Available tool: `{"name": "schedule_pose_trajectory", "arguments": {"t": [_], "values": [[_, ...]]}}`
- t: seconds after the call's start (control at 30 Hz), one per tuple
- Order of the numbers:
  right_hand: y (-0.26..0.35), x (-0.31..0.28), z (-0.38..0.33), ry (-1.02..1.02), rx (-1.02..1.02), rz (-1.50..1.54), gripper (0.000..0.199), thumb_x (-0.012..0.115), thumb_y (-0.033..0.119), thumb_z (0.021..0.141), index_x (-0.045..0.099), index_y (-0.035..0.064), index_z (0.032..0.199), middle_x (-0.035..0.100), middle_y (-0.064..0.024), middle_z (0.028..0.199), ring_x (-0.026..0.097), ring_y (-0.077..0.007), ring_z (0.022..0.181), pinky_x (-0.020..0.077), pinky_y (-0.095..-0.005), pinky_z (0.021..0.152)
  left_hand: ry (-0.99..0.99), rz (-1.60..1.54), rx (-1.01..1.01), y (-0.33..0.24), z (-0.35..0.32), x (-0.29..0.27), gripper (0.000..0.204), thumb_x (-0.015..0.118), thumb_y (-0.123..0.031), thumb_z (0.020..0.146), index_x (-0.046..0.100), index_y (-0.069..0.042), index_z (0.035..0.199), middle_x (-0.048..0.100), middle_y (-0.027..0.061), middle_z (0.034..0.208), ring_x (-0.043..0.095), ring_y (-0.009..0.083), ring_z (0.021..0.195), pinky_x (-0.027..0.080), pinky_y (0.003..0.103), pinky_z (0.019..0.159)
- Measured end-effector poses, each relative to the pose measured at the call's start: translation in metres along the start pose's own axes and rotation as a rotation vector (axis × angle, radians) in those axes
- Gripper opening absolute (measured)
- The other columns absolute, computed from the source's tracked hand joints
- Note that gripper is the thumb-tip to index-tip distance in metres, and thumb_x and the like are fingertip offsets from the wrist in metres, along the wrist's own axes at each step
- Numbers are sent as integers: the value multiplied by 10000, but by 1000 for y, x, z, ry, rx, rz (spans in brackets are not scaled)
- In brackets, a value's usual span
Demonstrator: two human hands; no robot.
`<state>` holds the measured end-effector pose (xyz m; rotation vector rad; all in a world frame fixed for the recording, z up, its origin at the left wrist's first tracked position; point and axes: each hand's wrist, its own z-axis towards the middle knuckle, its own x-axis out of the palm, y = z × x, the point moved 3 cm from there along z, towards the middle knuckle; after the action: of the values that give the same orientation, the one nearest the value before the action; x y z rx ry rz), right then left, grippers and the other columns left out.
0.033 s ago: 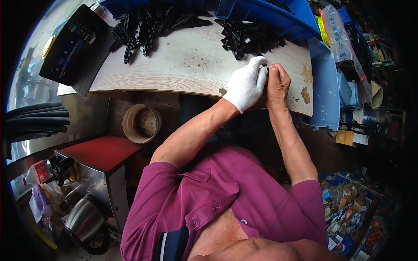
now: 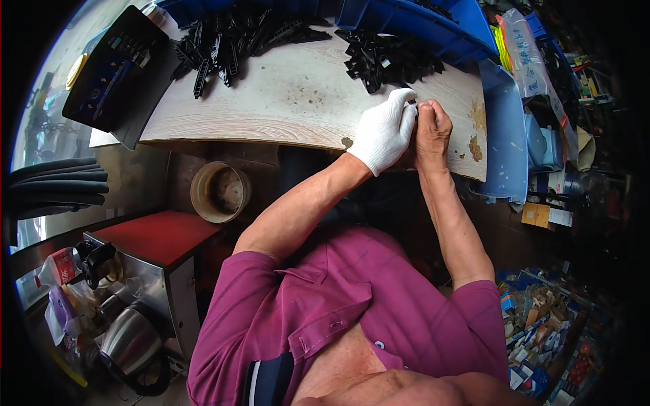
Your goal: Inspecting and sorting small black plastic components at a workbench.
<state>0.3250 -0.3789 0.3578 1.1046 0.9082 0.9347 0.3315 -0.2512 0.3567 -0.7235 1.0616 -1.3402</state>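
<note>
My left hand (image 2: 384,132), in a white knit glove, is closed near the right front part of the table. Against it sits my right hand (image 2: 432,132), bare, with thumb and fingers pressed together. Between the fingertips a bit of a small black part (image 2: 412,101) shows; most of it is hidden by the fingers, so its exact kind cannot be made out. Just beyond my hands lies a heap of small black plastic parts (image 2: 382,57). Farther left on the table is a second pile, of longer ladder-like black strips (image 2: 223,51).
Blue bins (image 2: 420,30) line the back of the pale wooden table (image 2: 271,111). A dark box (image 2: 115,71) stands at its left end, a blue plastic panel (image 2: 504,135) at its right. Below are a round tub (image 2: 220,193), a red-topped cabinet (image 2: 159,233) and a metal kettle (image 2: 132,342).
</note>
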Motion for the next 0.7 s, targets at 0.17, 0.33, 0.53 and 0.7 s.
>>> {"name": "schedule_pose_trajectory", "arguments": {"t": [0.17,0.33,0.53,0.7], "values": [[-3,3,0,-8,26,132,273,563,194,973,545,60,736,449,45,653,416,-72,564,384,-266,538,80,-39,-15,1,4,-11,259,571,-213,1001,601,-50,1200,692,223,938,685,409,879,544,425,765],[-5,-16,3,-196,357,329,343,575,305,958,428,129,702,281,15,510,408,-152,441,605,-521,589,-196,648,199,14,60,-82,221,619,-265,949,689,-117,1097,721,134,926,702,333,844,559,426,723],[-7,-89,48,-610,366,288,346,571,332,951,476,2,993,380,-74,584,438,-194,444,629,-521,597,29,1107,-108,67,107,-127,358,568,-399,950,663,-58,1001,733,196,901,717,383,850,568,492,721],[-9,-124,52,-751,385,139,336,706,363,899,560,65,851,357,-34,504,495,-193,495,631,-569,662,-5,1072,-3,56,84,-124,400,595,-487,938,680,-98,978,716,172,908,707,365,849,572,471,700]]}}
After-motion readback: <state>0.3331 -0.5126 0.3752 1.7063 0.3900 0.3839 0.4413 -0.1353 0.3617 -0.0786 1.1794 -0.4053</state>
